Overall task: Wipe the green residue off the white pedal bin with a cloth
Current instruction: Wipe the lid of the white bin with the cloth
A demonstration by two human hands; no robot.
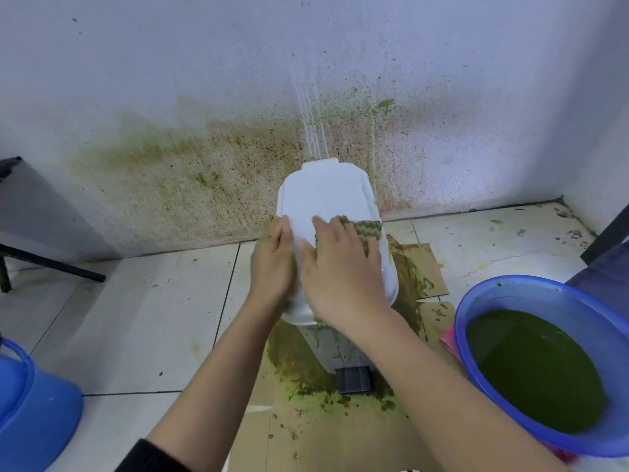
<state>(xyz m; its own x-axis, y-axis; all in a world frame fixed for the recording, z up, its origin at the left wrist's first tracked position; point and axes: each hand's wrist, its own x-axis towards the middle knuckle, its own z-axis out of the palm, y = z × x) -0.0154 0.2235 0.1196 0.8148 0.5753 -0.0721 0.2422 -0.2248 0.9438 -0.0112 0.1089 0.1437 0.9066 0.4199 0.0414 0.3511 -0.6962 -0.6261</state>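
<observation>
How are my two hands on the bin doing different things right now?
The right hand lies flat on the lid, pressing the cloth beneath it; the left hand holds no cloth. The right hand sits atop the white pedal bin; the left hand grips its left edge. Both touch the bin's lid.

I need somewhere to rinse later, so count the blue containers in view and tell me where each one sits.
2. A blue basin of green liquid sits on the floor right of the pedal bin. A blue container, cut off by the frame, sits at the lower left. Others may lie outside the view.
</observation>
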